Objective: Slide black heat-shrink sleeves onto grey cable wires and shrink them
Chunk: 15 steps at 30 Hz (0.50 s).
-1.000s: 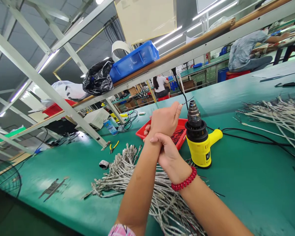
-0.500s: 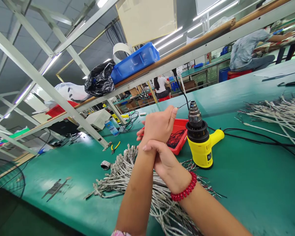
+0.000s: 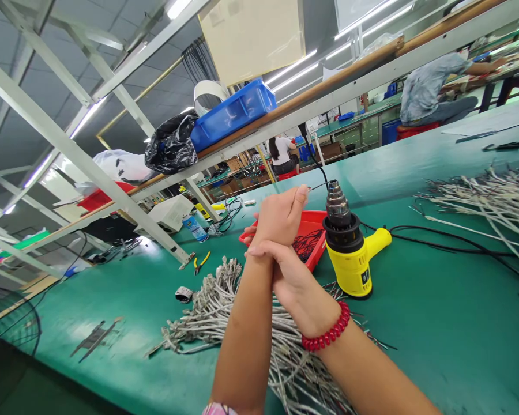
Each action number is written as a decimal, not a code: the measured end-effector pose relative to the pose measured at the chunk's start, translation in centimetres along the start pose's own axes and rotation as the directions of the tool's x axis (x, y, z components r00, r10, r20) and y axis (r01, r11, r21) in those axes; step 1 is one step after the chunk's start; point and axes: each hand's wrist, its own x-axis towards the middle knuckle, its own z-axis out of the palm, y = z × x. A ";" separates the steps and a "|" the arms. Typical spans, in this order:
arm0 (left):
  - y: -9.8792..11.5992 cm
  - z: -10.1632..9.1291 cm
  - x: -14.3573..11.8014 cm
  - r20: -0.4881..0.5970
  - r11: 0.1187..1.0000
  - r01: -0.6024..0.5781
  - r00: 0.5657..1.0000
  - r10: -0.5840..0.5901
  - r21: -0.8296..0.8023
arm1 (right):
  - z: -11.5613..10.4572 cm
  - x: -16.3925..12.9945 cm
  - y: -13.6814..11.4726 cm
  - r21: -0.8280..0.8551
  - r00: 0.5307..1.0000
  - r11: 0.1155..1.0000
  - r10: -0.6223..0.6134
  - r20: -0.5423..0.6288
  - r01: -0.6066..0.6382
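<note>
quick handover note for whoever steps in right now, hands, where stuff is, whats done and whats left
Left hand: raised, fingers closed on a thin dark wire whose tip sits just beside the nozzle of the heat gun.
Right hand: wrapped around the left wrist, steadying it; red bead bracelet on its own wrist.
Heat gun: upright on the green table, nozzle up, cord trailing right.
Red tray: behind the hands, dark wire pieces inside.
Grey cable bundles: one pile under the arms, another pile far right.
Done: cannot tell which pile is finished.
Left: the wire in hand is at the nozzle now.
</note>
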 end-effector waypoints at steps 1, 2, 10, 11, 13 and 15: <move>-0.1 0.1 0.1 0.005 0.996 0.024 1.000 -0.023 -0.089 | 0.0 0.0 -0.1 -0.024 1.000 1.000 0.006 -0.012 -0.006; -0.1 0.2 0.3 0.011 0.983 0.054 0.999 -0.053 -0.173 | 0.1 0.0 -0.3 -0.052 1.000 0.999 0.013 -0.024 -0.014; 0.6 -0.6 1.6 0.231 0.799 0.311 0.948 -0.221 -0.514 | -0.1 -0.3 -1.1 -0.204 0.994 0.976 -0.054 0.091 0.071; 0.7 -0.8 1.6 0.262 0.774 0.347 0.935 -0.240 -0.530 | -0.2 -0.3 -1.1 -0.222 0.992 0.971 -0.060 0.116 0.084; 0.8 -1.1 1.6 0.311 0.715 0.403 0.912 -0.266 -0.571 | -0.3 -0.2 -0.9 -0.280 0.986 0.952 -0.084 0.144 0.123; 0.7 -1.2 1.5 0.375 0.638 0.453 0.889 -0.265 -0.623 | -0.4 0.0 -0.5 -0.376 0.979 0.907 -0.152 0.133 0.191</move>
